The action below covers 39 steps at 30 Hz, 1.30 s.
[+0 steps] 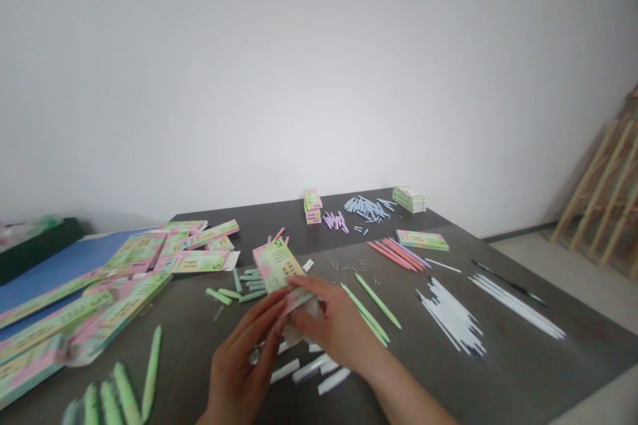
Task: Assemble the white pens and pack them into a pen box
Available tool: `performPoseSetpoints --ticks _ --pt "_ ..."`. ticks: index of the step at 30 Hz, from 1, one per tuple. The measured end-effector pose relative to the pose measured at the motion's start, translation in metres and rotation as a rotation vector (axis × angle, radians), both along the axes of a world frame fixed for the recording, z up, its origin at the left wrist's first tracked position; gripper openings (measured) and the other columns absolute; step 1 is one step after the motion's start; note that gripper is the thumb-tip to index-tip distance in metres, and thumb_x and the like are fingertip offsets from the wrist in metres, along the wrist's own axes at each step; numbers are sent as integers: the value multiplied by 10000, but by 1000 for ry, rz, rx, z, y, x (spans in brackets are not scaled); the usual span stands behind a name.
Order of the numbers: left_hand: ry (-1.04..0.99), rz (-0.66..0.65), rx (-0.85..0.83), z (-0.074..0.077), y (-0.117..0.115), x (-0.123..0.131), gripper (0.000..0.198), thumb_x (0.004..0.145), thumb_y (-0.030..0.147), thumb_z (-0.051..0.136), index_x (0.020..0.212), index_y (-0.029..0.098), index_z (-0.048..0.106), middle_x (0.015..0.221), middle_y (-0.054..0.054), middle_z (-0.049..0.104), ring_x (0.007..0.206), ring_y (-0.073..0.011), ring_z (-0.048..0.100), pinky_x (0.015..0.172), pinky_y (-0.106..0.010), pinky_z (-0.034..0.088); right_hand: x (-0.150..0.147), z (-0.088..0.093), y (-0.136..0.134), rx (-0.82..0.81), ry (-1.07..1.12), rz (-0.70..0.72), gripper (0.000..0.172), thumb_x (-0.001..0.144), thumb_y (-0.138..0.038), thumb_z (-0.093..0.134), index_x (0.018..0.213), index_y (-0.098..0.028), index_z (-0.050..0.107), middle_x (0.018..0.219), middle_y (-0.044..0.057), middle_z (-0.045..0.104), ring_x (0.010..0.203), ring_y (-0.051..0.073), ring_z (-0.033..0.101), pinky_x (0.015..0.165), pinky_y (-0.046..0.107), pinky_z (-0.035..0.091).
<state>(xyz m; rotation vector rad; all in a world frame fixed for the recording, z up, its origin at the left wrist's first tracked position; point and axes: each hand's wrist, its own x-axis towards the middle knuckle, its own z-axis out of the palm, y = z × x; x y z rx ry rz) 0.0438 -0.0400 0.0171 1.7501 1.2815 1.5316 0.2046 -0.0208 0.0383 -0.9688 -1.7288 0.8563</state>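
Near the middle of the dark table, a pink and green printed box [279, 265] is held at its near end by both hands. My left hand [249, 352] has its fingers pressed along the box's near left side. On the other side, my right hand [331, 319] wraps round the same end, with its thumb bent inward. Something whitish shows under the fingers, too hidden to make out. White caps [333, 380] lie on the table just below the hands. Green pens [379, 300] lie to the right, and short green barrels [253, 285] to the left.
Flat printed boxes [117, 309] cover the left side, partly over a blue surface [44, 275]. Green pens [110, 402] lie front left. White refills [451, 315], red and purple pens [396, 254], and blue pieces [366, 207] lie rightward. Stacked boxes [409, 199] stand at the back.
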Motion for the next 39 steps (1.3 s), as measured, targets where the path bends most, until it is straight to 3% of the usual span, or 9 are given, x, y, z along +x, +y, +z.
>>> performPoseSetpoints --ticks 6,10,14,17,20,26,29,34,39 --pt "-786 -124 -197 19 22 -7 424 778 312 597 1188 384 514 1100 41 667 749 -168 667 589 -276 559 4 0 20 -343 275 121 472 656 -234 712 1119 -177 643 942 39 682 721 157 632 648 265 519" --pt "-1001 -199 -377 31 43 -3 246 850 291 464 1049 289 609 950 -19 707 871 -200 669 699 -323 562 2 4 32 -457 302 264 519 638 -245 715 1146 -190 624 849 21 675 622 142 615 522 240 513" --pt "-1102 -258 -511 22 54 19 273 806 205 497 1045 147 616 893 -101 718 846 -266 680 714 -400 567 -3 6 39 -256 136 285 508 648 -170 688 1146 -230 614 988 19 649 804 172 623 664 283 536" --pt "-1304 -219 -560 13 62 28 356 777 94 465 1119 95 561 801 -109 722 791 -262 691 727 -421 563 -5 -2 35 51 -20 26 533 633 -107 692 1144 -231 606 1172 54 569 1078 228 530 952 397 422" --pt "-1358 -202 -497 10 67 25 435 776 39 428 1198 116 503 802 -97 723 848 -253 685 782 -427 547 -11 -21 24 226 -76 -261 436 729 -99 596 1151 -209 589 1279 94 479 1203 245 429 1031 435 343" --pt "-1463 -218 -475 0 63 17 597 738 -16 414 1321 102 367 969 -154 701 942 -278 660 866 -481 506 -38 -56 0 292 -45 -324 473 877 -121 397 1348 -156 392 1366 123 410 1277 214 364 1051 407 342" --pt "-1478 -271 -554 -5 64 14 596 740 15 391 1333 36 338 1035 -211 673 992 -311 635 877 -511 492 -44 -57 -5 317 -84 -353 459 894 -140 386 1352 -159 389 1376 122 395 1291 226 329 1055 437 324" --pt "-1448 -413 -562 -7 65 3 644 709 -20 366 1345 81 357 1077 -200 667 1059 -315 598 927 -541 447 -35 -48 -5 289 -61 -369 314 905 -191 416 1198 -179 529 1143 112 570 1077 228 508 936 423 417" --pt "-1383 -540 -590 -8 63 -1 677 691 -39 362 1358 73 333 1073 -207 668 1100 -315 570 963 -562 406 -28 -39 0 209 -15 -339 376 816 -92 453 1172 -182 535 1032 86 581 928 192 560 775 297 477"
